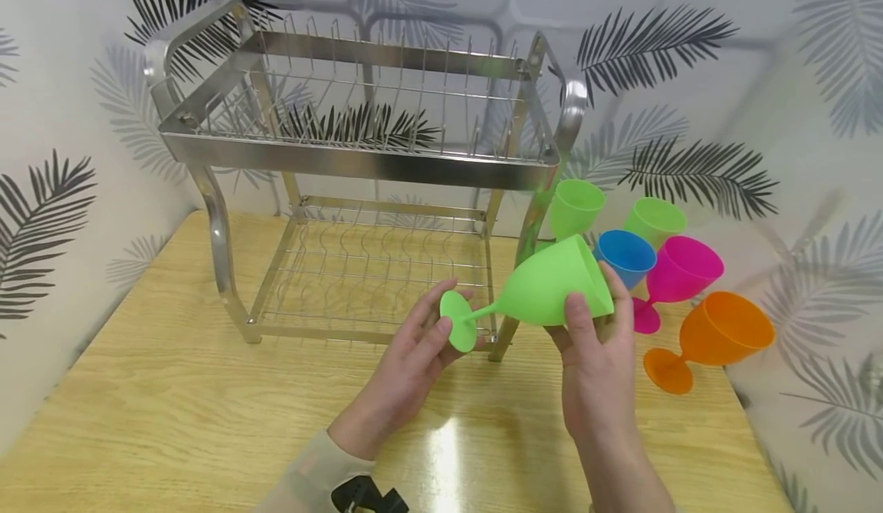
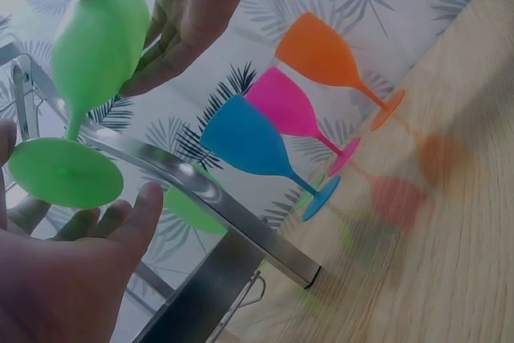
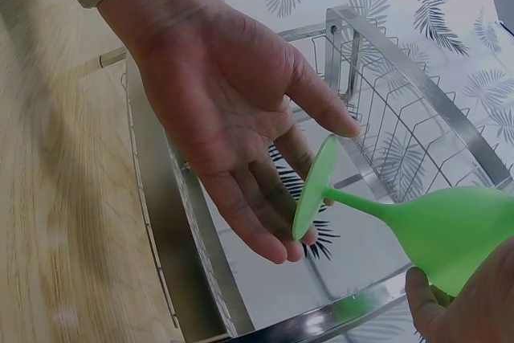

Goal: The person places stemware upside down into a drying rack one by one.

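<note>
A light green plastic goblet (image 1: 552,283) is tilted on its side in front of the rack's right legs, its mouth to the right. My right hand (image 1: 596,360) grips its bowl near the rim, thumb on the near side. At the other end, my left hand (image 1: 421,348) is at the round foot, its fingers loosely extended around it; in the right wrist view this left hand (image 3: 233,110) shows its palm, fingers fairly straight beside the foot. In the left wrist view the foot of the green goblet (image 2: 100,46) sits just above the left fingers.
A two-tier metal dish rack (image 1: 359,164) stands on the wooden table (image 1: 172,413) against the patterned wall. To its right stand an orange goblet (image 1: 724,329), a pink goblet (image 1: 683,268), a blue goblet (image 1: 624,256) and two green ones, including a green goblet (image 1: 578,206) beside the rack.
</note>
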Demonstrator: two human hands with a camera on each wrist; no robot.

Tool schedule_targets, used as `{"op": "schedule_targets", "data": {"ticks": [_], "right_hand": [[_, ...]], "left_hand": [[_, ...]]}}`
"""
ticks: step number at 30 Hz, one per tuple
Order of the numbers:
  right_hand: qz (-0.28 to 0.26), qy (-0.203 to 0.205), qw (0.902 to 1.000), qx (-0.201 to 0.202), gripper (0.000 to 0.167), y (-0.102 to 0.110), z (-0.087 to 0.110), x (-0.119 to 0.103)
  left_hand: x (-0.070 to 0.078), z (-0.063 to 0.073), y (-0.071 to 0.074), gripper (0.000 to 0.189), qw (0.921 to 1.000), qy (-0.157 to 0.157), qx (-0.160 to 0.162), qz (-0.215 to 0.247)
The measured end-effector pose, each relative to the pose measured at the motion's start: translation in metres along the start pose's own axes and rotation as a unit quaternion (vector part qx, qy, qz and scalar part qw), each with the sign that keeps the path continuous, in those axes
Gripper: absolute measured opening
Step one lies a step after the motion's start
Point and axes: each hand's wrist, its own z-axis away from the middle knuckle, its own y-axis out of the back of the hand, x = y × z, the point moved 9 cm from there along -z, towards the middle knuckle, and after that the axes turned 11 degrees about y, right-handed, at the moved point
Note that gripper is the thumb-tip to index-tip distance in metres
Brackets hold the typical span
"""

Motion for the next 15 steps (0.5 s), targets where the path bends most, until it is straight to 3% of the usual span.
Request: {"op": "schedule_targets", "data": {"ticks": [15], "right_hand": [[-0.013, -0.01, 0.9998, -0.013, 0.055, -0.002, 0.0015, 0.0096]], "left_hand": [[0.0051, 0.0016, 0.0073, 0.054, 0.9996, 0.004, 0.024, 0.011]]}}
